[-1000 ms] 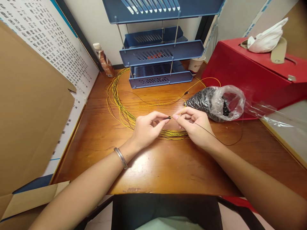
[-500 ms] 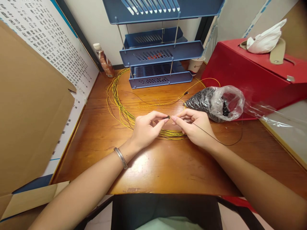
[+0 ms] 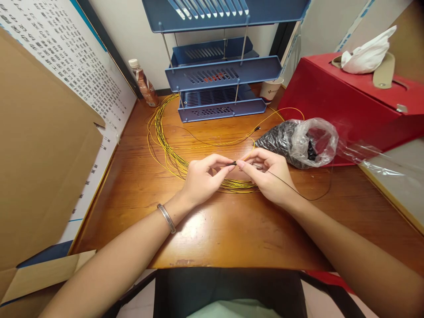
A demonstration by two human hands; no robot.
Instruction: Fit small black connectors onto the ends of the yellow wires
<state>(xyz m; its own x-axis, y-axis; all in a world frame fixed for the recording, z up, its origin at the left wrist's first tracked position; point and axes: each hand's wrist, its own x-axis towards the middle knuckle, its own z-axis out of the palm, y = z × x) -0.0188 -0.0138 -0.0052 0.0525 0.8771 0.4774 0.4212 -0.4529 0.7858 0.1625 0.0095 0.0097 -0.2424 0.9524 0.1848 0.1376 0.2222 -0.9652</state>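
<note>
Here, clear bag (image 3: 300,140) of black pieces (image 3: 275,136), left grip (image 3: 201,177) pinching black part (image 3: 234,163), right grip (image 3: 273,176) pinching yellow wire (image 3: 254,145)

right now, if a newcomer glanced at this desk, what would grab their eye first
Probably the big red box at the right, with white tissue sticking up on top, and the blue tiered rack at the back. Next would come the coil of yellow and dark wire curving round behind the hands. At the centre, the left hand pinches a small black piece, the right hand close by.
</note>
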